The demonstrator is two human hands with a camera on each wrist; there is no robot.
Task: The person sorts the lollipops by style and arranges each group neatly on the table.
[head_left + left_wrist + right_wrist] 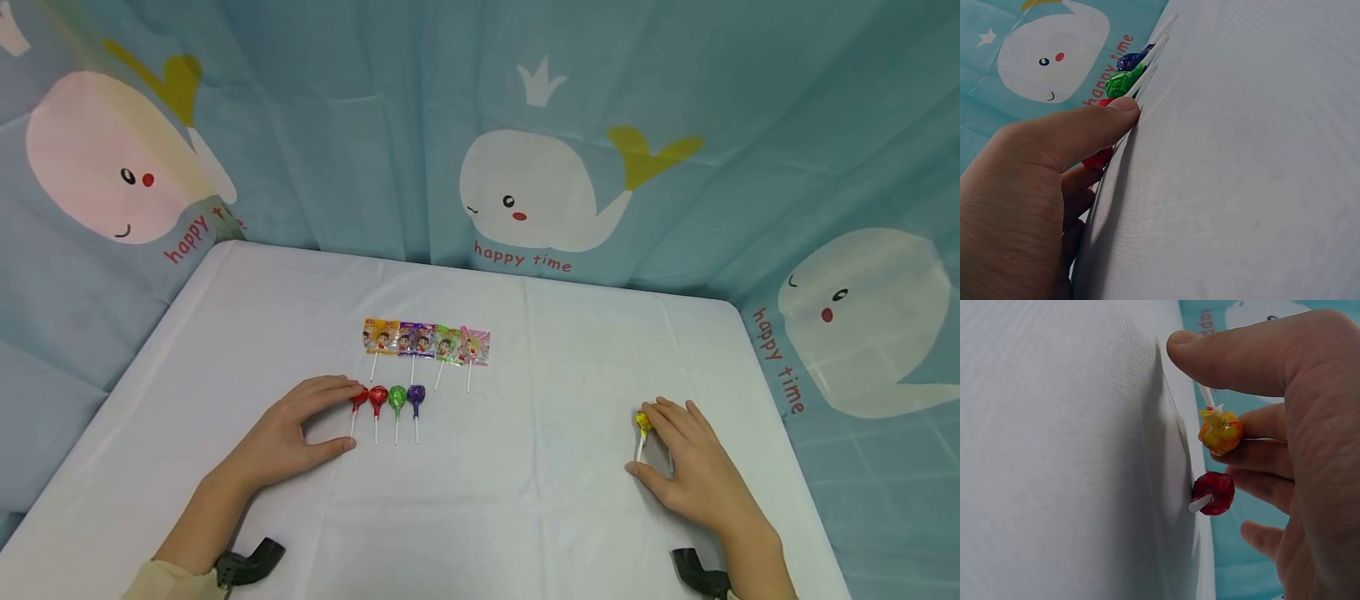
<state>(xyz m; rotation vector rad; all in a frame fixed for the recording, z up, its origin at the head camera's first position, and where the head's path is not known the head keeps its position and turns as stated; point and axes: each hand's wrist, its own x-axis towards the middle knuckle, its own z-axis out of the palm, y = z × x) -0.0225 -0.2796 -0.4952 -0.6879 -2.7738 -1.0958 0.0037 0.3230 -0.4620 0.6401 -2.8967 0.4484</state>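
Right wrist, yellow lollipop [1222, 434], against fingers [1263, 457]

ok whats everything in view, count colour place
row lollipops: four, two red, green, purple, left of centre
yellow lollipop: one, yellow, right side
darker lollipop: one, red, beside yellow
flat packets: four, orange, purple, green, pink, behind row
tablecloth: one, white, under lollipops
curtain: one, blue, beyond tablecloth
whale prints: three, pale, on curtain
wrist mounts: two, black, bottom edge
sleeve: one plainly visible, beige, bottom left
left hand: one, by leftmost red lollipop
right hand: one, at yellow lollipop
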